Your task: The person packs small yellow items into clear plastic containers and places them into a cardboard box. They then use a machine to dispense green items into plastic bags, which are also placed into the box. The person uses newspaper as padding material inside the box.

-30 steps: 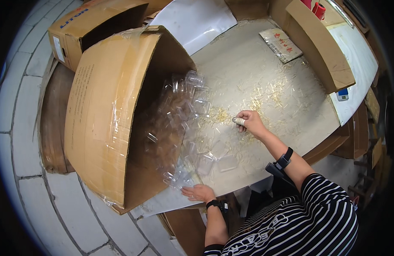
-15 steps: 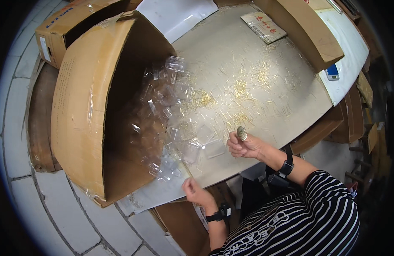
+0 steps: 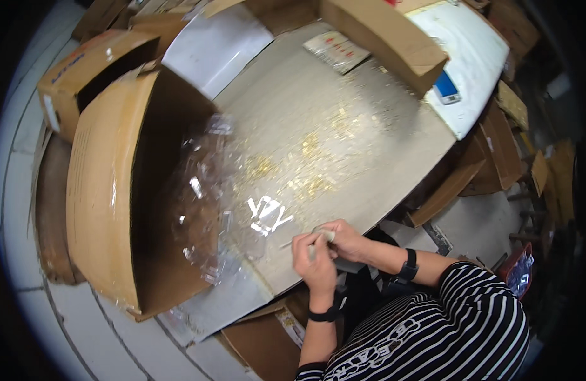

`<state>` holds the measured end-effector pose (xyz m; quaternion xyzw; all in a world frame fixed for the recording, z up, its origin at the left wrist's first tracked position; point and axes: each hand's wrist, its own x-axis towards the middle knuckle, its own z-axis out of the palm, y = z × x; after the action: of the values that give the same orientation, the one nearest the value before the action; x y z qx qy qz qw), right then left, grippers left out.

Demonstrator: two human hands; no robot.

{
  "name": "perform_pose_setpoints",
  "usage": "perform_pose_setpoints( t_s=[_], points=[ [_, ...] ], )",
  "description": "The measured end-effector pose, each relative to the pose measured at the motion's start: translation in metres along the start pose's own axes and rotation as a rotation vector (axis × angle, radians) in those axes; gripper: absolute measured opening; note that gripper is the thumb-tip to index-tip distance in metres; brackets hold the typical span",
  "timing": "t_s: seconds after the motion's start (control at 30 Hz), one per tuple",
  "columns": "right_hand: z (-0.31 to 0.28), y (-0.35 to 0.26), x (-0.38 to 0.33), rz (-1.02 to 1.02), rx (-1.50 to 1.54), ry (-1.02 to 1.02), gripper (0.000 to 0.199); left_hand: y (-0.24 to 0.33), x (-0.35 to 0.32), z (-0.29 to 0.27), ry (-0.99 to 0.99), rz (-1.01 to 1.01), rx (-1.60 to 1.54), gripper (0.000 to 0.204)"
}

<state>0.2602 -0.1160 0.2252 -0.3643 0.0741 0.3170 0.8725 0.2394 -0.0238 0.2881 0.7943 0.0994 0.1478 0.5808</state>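
Over the table's near edge, my left hand (image 3: 314, 261) and my right hand (image 3: 347, 241) meet, fingers bent and closed. Anything pinched between them is too small or blurred to make out. A pale finger cover (image 3: 328, 235) shows on my right thumb. Just beyond the hands, a few clear plastic cases (image 3: 265, 217) lie on the table and catch the light. Thin gold-coloured pieces (image 3: 310, 151) are scattered in loose heaps farther off.
At left a large carton (image 3: 105, 197) lies on its side, and clear plastic cases (image 3: 201, 168) spill from its opening. A folded cardboard piece (image 3: 336, 52) rests at the back. A small blue-and-white device (image 3: 446, 87) sits on a white surface (image 3: 464, 44) at far right.
My left hand has moved up and right, my right hand down and left, so the apart hands now meet. The whole view has shifted, with the table lying farther left.
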Motion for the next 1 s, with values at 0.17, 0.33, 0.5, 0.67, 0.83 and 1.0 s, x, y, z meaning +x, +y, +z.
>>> perform_pose_setpoints(
  t_s=[0.17,0.33,0.5,0.67,0.83,1.0],
  points=[
    [0.000,-0.036,-0.022,-0.228,-0.562,0.127,0.026,-0.009,0.003,-0.005,0.025,-0.031,0.019,0.010],
    [-0.030,-0.051,-0.023,-0.012,0.172,-0.068,0.041,0.004,0.008,0.010,-0.210,0.191,0.271,0.011],
    [-0.056,-0.047,-0.028,-0.108,0.618,-0.545,0.043,-0.004,0.015,0.013,-0.091,-0.039,0.226,0.013],
    [-0.063,-0.039,-0.026,-0.079,0.689,-0.625,0.042,-0.027,0.046,0.015,-0.041,-0.103,0.023,0.042],
    [-0.064,-0.032,-0.022,-0.031,0.730,-0.535,0.048,-0.036,0.034,0.018,-0.110,-0.134,0.088,0.023],
    [-0.063,-0.028,-0.018,0.065,0.660,-0.472,0.055,-0.040,0.014,0.028,-0.228,-0.257,-0.170,0.012]
  ],
)
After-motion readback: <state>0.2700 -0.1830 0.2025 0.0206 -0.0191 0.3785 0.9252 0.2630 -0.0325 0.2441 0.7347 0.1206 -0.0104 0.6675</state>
